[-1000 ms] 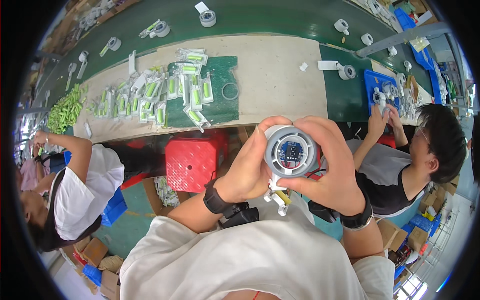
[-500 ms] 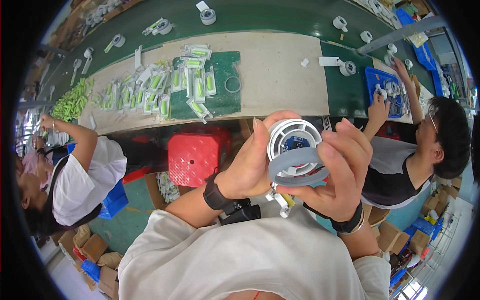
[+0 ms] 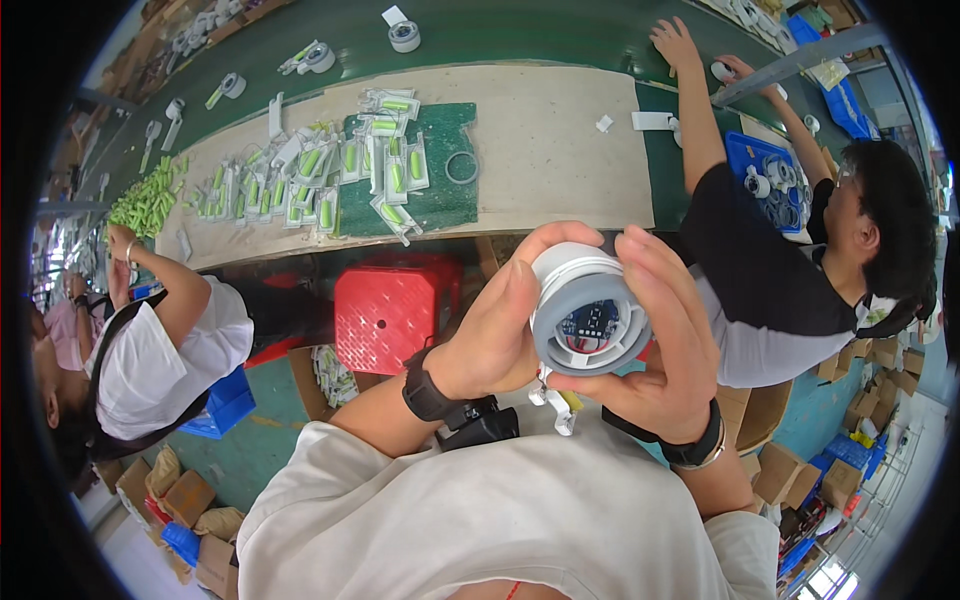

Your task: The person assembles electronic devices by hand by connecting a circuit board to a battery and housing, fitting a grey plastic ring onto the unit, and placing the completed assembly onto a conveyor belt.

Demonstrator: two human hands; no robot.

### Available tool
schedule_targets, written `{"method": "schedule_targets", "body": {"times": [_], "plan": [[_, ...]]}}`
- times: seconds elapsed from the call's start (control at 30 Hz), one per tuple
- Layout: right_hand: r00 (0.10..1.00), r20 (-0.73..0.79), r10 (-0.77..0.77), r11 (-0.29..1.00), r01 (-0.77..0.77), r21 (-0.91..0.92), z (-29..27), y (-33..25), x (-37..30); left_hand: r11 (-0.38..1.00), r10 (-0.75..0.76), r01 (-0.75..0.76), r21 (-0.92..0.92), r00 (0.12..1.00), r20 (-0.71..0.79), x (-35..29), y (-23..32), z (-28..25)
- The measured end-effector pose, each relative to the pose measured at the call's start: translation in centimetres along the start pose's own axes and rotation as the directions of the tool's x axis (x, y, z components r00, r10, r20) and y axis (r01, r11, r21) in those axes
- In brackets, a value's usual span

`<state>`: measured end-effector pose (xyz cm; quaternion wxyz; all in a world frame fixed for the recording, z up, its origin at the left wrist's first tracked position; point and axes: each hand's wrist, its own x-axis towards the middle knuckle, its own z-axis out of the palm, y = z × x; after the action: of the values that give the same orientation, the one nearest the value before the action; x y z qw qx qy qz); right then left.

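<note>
In front of my chest, my left hand (image 3: 488, 335) grips a white round housing (image 3: 566, 260) from its left side. Over the housing's near rim lies a grey ring (image 3: 546, 335), with the fingers of my right hand (image 3: 678, 345) curled round its right side. Through the ring show white spokes and a blue circuit board (image 3: 590, 320). Whether the ring sits fully home cannot be told. Below the housing hangs a small white part (image 3: 563, 418) with a yellow-green piece beside it.
Several white trays with green cells (image 3: 310, 165) lie on the bench, near a loose ring (image 3: 463, 168). A red stool (image 3: 385, 315) stands below the bench edge. At right a co-worker (image 3: 770, 270) reaches over a blue tray (image 3: 745, 155); another person (image 3: 165, 350) works at left.
The grey ring has gone from tilted in front of the housing to lying against its rim, my right fingers closing in. The right co-worker's arms have moved from the blue tray to the belt.
</note>
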<state>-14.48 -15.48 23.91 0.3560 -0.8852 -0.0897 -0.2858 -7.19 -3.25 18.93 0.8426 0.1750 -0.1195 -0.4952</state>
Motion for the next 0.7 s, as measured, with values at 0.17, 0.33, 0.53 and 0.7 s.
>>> {"method": "schedule_targets", "body": {"times": [0.17, 0.33, 0.53, 0.7], "plan": [[0.98, 0.093, 0.176, 0.979, -0.184, 0.092, -0.5, -0.5, -0.5, 0.979, 0.01, -0.009, 0.204, 1.0, -0.006, -0.3, 0.2, -0.3], [0.962, 0.208, 0.175, 0.981, -0.188, 0.045, -0.9, 0.2, -1.1, 0.912, 0.065, -0.052, 0.408, 0.998, -0.019, -0.3, 0.3, -0.5], [0.778, 0.205, 0.594, 0.516, -0.564, 0.645, 0.1, -0.3, -1.9, 0.781, 0.18, -0.214, 0.586, 0.977, 0.117, -0.3, -0.7, -0.9], [0.608, 0.411, 0.679, 0.188, -0.686, 0.703, 0.3, -0.8, -0.9, 0.66, 0.249, -0.343, 0.669, 0.939, 0.235, -0.6, -1.0, -0.3]]}}
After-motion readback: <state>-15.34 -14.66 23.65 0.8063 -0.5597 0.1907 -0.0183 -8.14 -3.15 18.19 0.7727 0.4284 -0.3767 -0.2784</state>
